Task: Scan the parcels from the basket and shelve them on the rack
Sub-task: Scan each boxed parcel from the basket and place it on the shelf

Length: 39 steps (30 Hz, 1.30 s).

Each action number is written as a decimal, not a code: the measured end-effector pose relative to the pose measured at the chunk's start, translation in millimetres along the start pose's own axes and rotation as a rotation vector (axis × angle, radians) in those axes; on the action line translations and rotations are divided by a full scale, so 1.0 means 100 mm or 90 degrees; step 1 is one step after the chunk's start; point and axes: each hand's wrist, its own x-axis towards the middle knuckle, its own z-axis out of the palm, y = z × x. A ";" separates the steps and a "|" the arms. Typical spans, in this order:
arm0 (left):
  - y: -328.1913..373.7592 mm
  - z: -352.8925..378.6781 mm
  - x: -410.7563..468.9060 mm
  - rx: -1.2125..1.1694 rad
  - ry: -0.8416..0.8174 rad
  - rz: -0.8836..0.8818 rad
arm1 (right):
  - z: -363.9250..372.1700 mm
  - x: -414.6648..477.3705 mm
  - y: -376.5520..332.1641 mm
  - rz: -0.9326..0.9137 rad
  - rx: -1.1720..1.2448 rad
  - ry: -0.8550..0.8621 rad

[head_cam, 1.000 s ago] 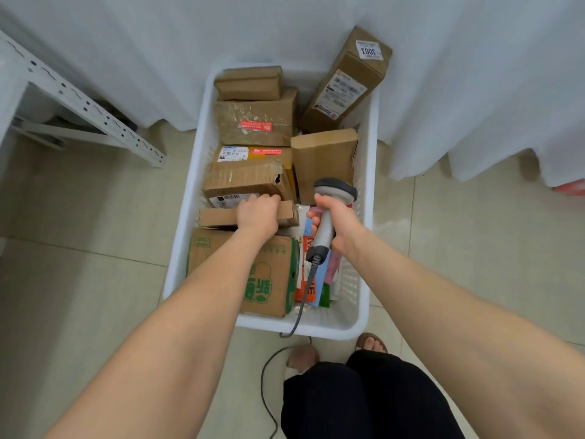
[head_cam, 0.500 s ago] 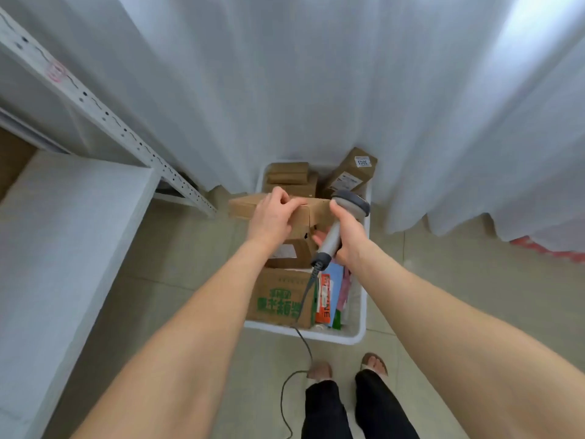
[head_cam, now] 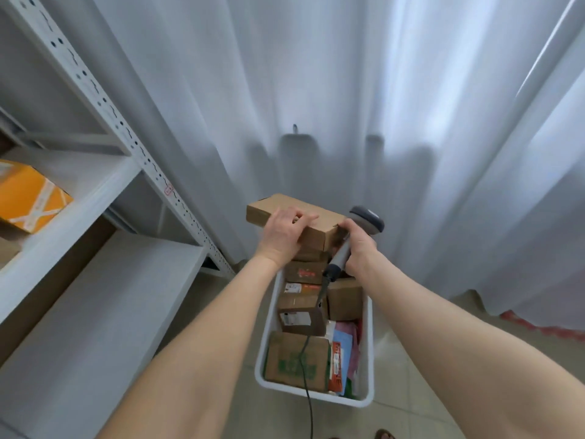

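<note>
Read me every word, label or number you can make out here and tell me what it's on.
None can be read.
Green print on the front carton: blurred.
White label on the brown box: too small.
Red sticker on the rack post: too small.
Red-and-white lettering on the packet: blurred.

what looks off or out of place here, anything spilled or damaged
Nothing looks spilled or damaged. Only oddity: the scanner cable drapes across the boxes in the basket and over its near rim, where it might snag.
</note>
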 end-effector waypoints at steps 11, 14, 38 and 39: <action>-0.22 -0.82 0.32 -0.685 0.136 -0.426 | 0.10 -0.43 -0.61 -0.122 -0.111 -0.125; -0.18 -1.02 0.37 -0.797 0.129 -0.433 | 0.13 -0.52 -0.69 -0.135 -0.134 -0.155; -0.07 -1.16 0.25 -0.851 0.093 -0.480 | 0.41 -1.09 -0.68 -0.252 -0.221 -0.297; -0.05 -1.13 0.24 -0.844 0.104 -0.489 | 0.43 -1.13 -0.67 -0.245 -0.244 -0.314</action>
